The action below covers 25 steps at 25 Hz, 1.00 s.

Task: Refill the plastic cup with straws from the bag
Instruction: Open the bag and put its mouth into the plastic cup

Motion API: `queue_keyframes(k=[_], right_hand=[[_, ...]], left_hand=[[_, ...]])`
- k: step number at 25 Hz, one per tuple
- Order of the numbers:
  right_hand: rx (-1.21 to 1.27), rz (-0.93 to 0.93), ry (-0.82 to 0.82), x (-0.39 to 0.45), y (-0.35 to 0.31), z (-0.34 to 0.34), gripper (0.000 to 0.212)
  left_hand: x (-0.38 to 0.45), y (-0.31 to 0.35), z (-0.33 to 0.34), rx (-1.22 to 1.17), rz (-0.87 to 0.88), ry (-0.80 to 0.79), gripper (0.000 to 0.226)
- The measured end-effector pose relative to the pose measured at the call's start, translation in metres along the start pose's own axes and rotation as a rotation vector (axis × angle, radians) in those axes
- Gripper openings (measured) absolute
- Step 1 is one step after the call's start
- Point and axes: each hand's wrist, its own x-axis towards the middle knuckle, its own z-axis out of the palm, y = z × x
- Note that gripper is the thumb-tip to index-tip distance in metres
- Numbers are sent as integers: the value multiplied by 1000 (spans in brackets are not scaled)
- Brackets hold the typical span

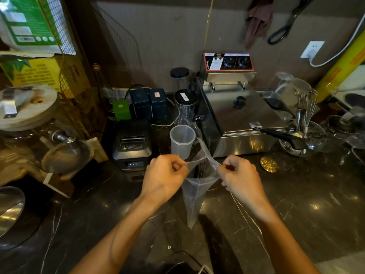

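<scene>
Pulling at the mouth of the clear bag (pixel 194 189), the person has both hands at work just below the centre of the frame: the left hand (pixel 165 176) is clenched on one side of the opening, the right hand (pixel 240 175) pinches the other, and the film is stretched taut between them. The bag hangs down toward the lower middle of the picture, tapering to a point above the dark marble counter (pixel 296 204). Dark, thin shapes show inside near its top, likely the straws, though the plastic blurs them too much to be sure. Just above the hands, at centre frame, the plastic cup (pixel 182 139) stands upright on the counter and looks empty, so by all appearances nothing has gone in yet. Now the risks. Judging by that tension, a hard tug could split the film all at once and scatter the contents across the counter. The bag appears to hang free with nothing under it, so a slipped pinch on either side would probably drop it. And the cup is light and sits near the steel fryer (pixel 243 115) to its right and the black receipt printer (pixel 132 143) to its left; a knuckle swinging forward could tip it over.
</scene>
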Motion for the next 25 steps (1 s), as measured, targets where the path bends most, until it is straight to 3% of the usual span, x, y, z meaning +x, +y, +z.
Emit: queue_keyframes(k=[5,10,12,15,25], right_hand=[[-111,-157,-3,2,-17,5,11],[-151,-254,-53,3,-23,10,15],[-146,-256,-74,1,-21,9,15],[-144,-205,-43,0,-16,2,16],[-17,-57,139,5,5,-21,20]], left_hand=[[-9,12,4,25,52,-135,7],[1,22,3,167,97,-82,19],[5,22,2,197,103,-59,6],[8,15,-2,194,49,-25,14],[15,-13,-26,130,-93,149,8]])
